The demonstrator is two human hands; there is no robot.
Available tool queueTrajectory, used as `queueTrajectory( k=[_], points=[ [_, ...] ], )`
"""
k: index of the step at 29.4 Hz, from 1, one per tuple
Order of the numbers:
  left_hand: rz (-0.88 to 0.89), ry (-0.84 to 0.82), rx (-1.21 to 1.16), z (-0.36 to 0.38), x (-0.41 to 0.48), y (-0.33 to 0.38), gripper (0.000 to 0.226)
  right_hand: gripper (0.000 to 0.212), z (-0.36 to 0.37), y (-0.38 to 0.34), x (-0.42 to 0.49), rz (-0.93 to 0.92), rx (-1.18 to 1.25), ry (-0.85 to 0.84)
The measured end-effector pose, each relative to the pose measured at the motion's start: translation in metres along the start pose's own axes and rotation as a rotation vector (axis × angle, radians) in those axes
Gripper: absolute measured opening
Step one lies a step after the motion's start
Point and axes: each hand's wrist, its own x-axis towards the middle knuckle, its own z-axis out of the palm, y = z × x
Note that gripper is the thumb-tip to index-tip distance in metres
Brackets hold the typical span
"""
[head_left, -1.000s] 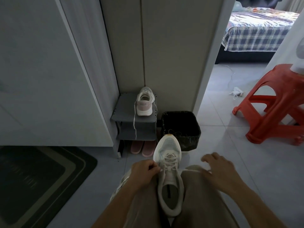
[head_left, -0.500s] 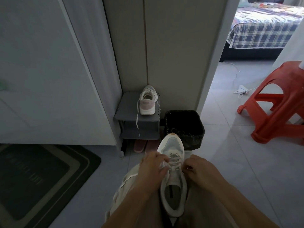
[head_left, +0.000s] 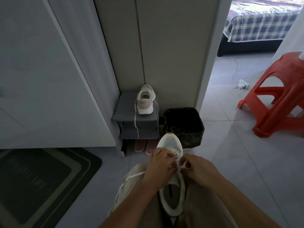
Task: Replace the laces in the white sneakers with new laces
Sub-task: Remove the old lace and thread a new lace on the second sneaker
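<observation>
A white sneaker (head_left: 171,193) lies between my knees, toe pointing away from me. My left hand (head_left: 160,167) sits over its left side with the fingers curled on the lacing. My right hand (head_left: 198,168) pinches a white lace (head_left: 185,168) at the eyelets on the right. A loose lace end (head_left: 126,180) trails off over my left leg. The second white sneaker (head_left: 145,100), pink at the heel, stands on a grey shoe rack (head_left: 126,111), its lace hanging down over the rack's front.
A black bin (head_left: 183,127) with a dark lace on its rim stands just beyond the sneaker's toe. Pink slippers (head_left: 144,145) sit under the rack. A red plastic stool (head_left: 279,96) is at right, a dark doormat (head_left: 37,183) at left, and a bed beyond the doorway.
My right hand came in from the right thigh to the sneaker's lacing and now pinches the lace. My left hand stayed on the left side of the lacing.
</observation>
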Motion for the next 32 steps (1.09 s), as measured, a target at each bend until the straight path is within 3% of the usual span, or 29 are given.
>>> queueTrajectory(
  k=[2, 6, 9, 12, 16, 21, 27, 30, 32],
  points=[
    [0.043, -0.001, 0.04, 0.0, 0.002, -0.003, 0.031, 0.033, 0.004, 0.002, -0.003, -0.006, 0.027, 0.039],
    [0.062, -0.027, 0.013, -0.004, 0.002, -0.006, 0.03, 0.033, 0.006, 0.004, -0.011, -0.17, -0.103, 0.141],
    [0.084, -0.051, 0.032, -0.005, 0.002, -0.007, 0.029, 0.036, 0.006, 0.0, -0.01, -0.19, -0.118, 0.157],
    [0.104, -0.092, 0.022, -0.005, 0.004, -0.01, 0.033, 0.026, 0.003, -0.004, -0.008, -0.13, -0.151, 0.093],
    [0.062, -0.217, 0.013, -0.01, 0.006, -0.009, 0.047, 0.027, -0.004, -0.006, 0.001, -0.044, -0.107, -0.053],
    [0.068, -0.128, 0.012, -0.003, 0.003, -0.011, 0.03, 0.029, -0.014, -0.009, 0.018, 0.003, -0.017, -0.233],
    [-0.023, -0.084, -0.023, 0.001, 0.0, -0.003, 0.024, 0.018, -0.019, -0.007, 0.023, -0.002, 0.08, -0.296],
    [-0.048, -0.054, -0.07, 0.01, -0.003, -0.007, 0.026, 0.004, -0.019, -0.003, 0.02, -0.057, 0.069, -0.255],
    [-0.053, -0.092, -0.088, 0.01, -0.005, -0.01, 0.03, 0.006, -0.017, 0.002, 0.015, -0.124, 0.056, -0.192]
  ],
)
